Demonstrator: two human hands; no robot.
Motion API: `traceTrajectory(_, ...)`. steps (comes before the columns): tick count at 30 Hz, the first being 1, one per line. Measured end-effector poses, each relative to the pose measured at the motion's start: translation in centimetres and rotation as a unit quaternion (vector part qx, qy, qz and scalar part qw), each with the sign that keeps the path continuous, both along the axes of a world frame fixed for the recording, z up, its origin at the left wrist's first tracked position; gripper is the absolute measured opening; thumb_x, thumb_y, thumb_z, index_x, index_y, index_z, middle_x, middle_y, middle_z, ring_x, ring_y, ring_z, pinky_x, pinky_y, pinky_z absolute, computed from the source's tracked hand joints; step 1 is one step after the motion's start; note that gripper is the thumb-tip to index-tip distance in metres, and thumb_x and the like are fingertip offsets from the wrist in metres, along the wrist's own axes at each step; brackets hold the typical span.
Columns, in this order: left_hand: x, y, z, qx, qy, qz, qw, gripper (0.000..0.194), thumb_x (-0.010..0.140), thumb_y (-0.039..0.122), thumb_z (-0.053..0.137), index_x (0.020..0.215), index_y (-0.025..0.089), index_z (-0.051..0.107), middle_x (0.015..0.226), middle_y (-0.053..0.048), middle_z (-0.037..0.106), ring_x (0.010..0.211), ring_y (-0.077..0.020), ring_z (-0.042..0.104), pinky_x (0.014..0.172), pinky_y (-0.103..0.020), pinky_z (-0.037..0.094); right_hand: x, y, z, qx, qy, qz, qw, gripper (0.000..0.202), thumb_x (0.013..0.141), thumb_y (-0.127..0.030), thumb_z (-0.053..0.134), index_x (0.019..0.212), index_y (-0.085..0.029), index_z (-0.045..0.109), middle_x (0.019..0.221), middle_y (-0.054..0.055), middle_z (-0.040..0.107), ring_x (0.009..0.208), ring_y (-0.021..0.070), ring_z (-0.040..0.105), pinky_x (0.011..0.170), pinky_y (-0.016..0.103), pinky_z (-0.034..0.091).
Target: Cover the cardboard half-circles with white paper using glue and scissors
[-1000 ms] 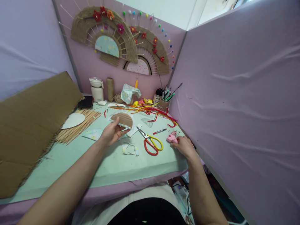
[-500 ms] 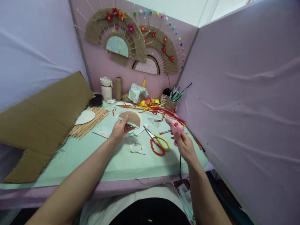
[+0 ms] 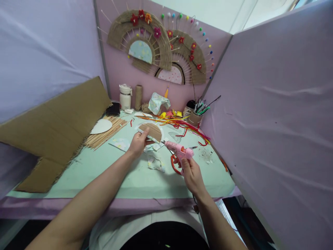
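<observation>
My left hand [image 3: 139,142] pinches a half-round cardboard piece [image 3: 153,131] by its straight edge, thumb on top. Its face is bare brown, and a pale rim runs round the curve. My right hand [image 3: 191,173] is wrapped round a pink glue gun [image 3: 179,150]. The gun's nozzle points left and lies at or very near the right end of the cardboard's straight edge; whether it touches I cannot tell. Scissors with a red handle [image 3: 174,164] lie partly hidden beneath the gun and my right hand. Patterned fabric scraps [image 3: 155,163] rest below the cardboard.
Thin wooden sticks [image 3: 106,132] and a white oval [image 3: 102,126] lie left, beside a large cardboard sheet [image 3: 65,114]. Colourful pipe cleaners [image 3: 179,122] spread across the back. A white jar [image 3: 125,97], a twine roll [image 3: 138,98] and a pen cup [image 3: 195,118] stand behind.
The glue gun in my right hand has moved left to the cardboard's edge and now covers part of the scissors. My left hand keeps its hold. The view has shifted slightly.
</observation>
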State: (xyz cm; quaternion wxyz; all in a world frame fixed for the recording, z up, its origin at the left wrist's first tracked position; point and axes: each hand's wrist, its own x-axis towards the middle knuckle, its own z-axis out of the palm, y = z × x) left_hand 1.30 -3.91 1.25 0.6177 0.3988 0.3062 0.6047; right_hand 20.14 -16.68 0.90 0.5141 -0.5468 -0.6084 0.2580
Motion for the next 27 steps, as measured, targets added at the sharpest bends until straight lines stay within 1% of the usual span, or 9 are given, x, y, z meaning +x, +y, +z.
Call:
traceTrajectory(3,-0.01,-0.01,-0.06,-0.001,0.001,0.0,1.0,0.032,0.076,0.038,0.067,0.092,0.011,0.06,0.075,-0.006,0.069,0.071,-0.018,0.067,0.066,-0.031,0.058,-0.23,-0.06,0.1,-0.001,-0.017,0.0,1.0,0.043,0.09,-0.052,0.038,0.077,-0.017,0.06,0.063,0.001,0.05,0.057,0.0136,0.045,0.055,0.026,0.036)
traceTrajectory(6,-0.03,-0.04,-0.05,0.0,0.001,-0.004,1.0,0.031,0.076,0.037,0.066,0.092,0.011,0.06,0.074,-0.006,0.068,0.066,-0.0159,0.066,0.062,-0.029,0.057,-0.43,-0.06,0.2,0.001,-0.028,-0.002,1.0,0.044,0.09,-0.053,0.037,0.076,-0.018,0.059,0.062,0.0,0.049,0.056,0.0133,0.044,0.056,0.026,0.036)
traceTrajectory(10,-0.07,-0.11,0.02,-0.001,0.003,-0.005,1.0,0.03,0.076,0.037,0.066,0.092,0.011,0.061,0.075,-0.006,0.069,0.066,-0.0154,0.066,0.059,-0.026,0.057,-0.48,-0.02,0.24,0.001,-0.034,-0.002,0.999,0.044,0.09,-0.053,0.036,0.075,-0.018,0.058,0.063,0.0,0.05,0.056,0.0133,0.044,0.056,0.026,0.036)
traceTrajectory(18,-0.14,-0.07,-0.04,-0.001,0.005,-0.007,1.0,0.032,0.076,0.037,0.066,0.093,0.011,0.06,0.077,-0.006,0.069,0.069,-0.0162,0.066,0.064,-0.028,0.058,-0.47,0.12,0.17,0.014,-0.045,-0.006,0.999,0.042,0.09,-0.051,0.037,0.073,-0.019,0.058,0.062,0.001,0.052,0.058,0.0147,0.047,0.057,0.027,0.036)
traceTrajectory(27,-0.17,0.11,-0.25,0.004,0.01,-0.01,1.0,0.033,0.076,0.038,0.066,0.095,0.012,0.06,0.079,-0.007,0.069,0.07,-0.0166,0.067,0.059,-0.026,0.057,-0.38,0.14,0.12,0.011,-0.05,-0.006,0.999,0.04,0.09,-0.049,0.037,0.073,-0.019,0.056,0.064,0.002,0.054,0.059,0.0148,0.048,0.057,0.027,0.035)
